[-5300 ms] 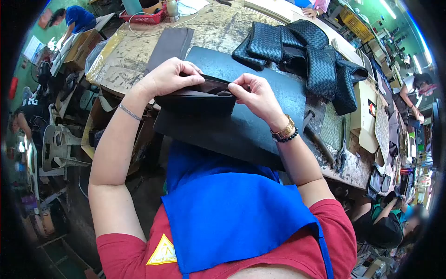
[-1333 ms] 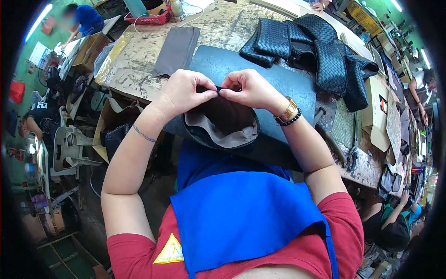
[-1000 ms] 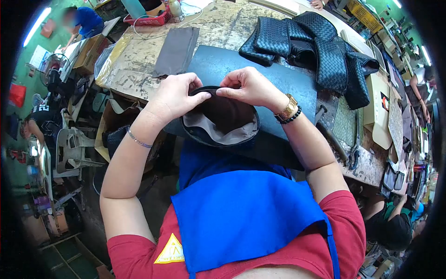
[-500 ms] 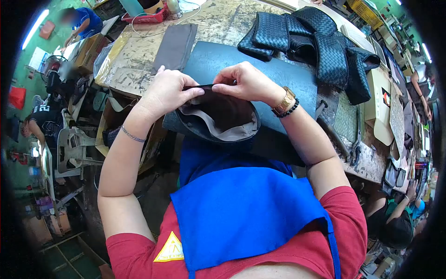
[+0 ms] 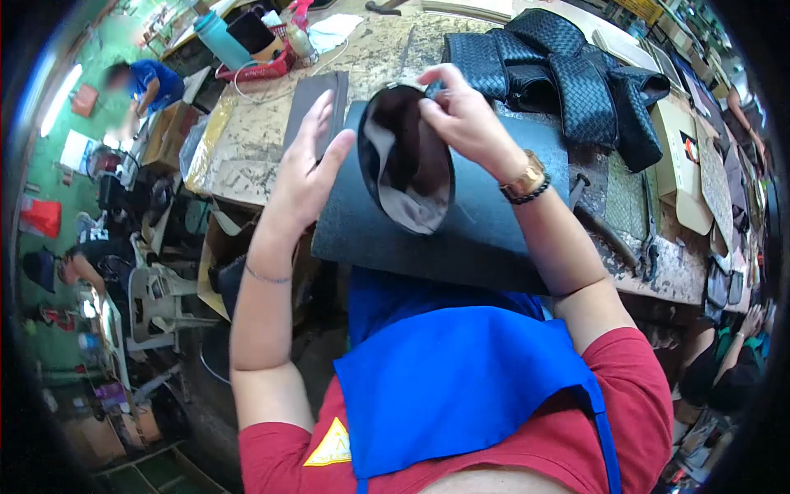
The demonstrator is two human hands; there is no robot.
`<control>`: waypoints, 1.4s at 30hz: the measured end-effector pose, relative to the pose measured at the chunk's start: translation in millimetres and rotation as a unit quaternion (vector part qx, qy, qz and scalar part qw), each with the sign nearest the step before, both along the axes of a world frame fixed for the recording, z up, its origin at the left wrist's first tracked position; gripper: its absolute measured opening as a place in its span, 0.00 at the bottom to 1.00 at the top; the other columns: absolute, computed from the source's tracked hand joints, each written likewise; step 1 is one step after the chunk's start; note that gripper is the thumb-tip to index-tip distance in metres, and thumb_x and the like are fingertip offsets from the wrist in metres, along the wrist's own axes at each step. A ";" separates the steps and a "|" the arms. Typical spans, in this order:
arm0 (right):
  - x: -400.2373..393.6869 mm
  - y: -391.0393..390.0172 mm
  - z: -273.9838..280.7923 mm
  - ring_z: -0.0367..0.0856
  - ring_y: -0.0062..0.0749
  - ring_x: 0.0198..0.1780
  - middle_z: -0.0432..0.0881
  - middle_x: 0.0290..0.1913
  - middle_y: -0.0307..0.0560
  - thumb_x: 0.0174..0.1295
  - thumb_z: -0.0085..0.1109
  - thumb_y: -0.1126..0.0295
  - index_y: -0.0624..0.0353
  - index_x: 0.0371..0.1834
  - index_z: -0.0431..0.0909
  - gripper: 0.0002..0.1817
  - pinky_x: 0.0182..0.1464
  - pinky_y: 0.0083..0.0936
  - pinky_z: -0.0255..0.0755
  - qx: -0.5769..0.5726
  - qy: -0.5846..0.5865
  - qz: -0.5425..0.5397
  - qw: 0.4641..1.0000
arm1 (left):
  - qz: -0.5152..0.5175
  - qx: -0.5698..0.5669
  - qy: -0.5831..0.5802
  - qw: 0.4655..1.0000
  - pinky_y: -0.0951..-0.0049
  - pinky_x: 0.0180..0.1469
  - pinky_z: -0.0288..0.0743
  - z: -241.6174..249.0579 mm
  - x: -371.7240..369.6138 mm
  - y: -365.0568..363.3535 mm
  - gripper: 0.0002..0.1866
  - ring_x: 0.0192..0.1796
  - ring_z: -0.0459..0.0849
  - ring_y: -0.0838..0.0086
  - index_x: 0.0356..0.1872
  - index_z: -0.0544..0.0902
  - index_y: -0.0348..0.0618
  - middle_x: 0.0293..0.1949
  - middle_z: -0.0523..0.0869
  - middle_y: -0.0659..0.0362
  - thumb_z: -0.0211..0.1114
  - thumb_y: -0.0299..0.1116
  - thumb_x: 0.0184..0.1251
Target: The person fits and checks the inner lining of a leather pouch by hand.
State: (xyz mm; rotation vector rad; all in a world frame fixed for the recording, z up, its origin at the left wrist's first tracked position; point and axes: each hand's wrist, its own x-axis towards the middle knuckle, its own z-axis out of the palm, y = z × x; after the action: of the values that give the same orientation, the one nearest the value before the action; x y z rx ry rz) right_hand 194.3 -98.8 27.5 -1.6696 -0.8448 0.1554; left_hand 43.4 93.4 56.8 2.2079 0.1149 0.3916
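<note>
Pouch (image 5: 409,156) is held over the board (image 5: 502,218), mouth turned up toward the wearer, apparently so the inside can be seen. Right hand (image 5: 471,119) pinches the rim at its upper right, thumb inside; this one grip seems to carry it. Left hand (image 5: 303,177) is open, fingers spread and extended, beside the pouch but apart from it. The board reaches from the table (image 5: 239,165) over the lap, probably as a smooth work surface. Woven pieces (image 5: 584,103) are heaped beyond its right side, perhaps to leave the board's middle free; hammer (image 5: 605,239) and shears (image 5: 649,251) lie to its right, within reach. Materials: pouch dark outside, oval-mouthed, with brown and pale grey lining, creased low down; board dark, dull, faintly scuffed; woven pieces glossy black, plaited, strap-like; table pale, stained.
</note>
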 end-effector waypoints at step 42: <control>-46.3 7.1 13.5 0.85 0.42 0.39 0.85 0.31 0.44 0.65 0.60 0.62 0.54 0.36 0.82 0.08 0.67 0.68 0.57 -0.224 -0.159 0.182 0.944 | 0.049 -0.304 0.105 0.946 0.77 0.56 0.73 -53.7 -48.8 -7.5 0.19 0.49 0.81 0.78 0.60 0.77 0.30 0.50 0.85 0.56 0.48 0.30 0.77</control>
State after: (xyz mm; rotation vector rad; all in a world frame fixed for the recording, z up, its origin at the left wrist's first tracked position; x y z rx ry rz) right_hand 148.0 -91.7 41.1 -1.9757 -1.4483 0.3612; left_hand -5.4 85.8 3.1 1.6266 0.4081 0.1412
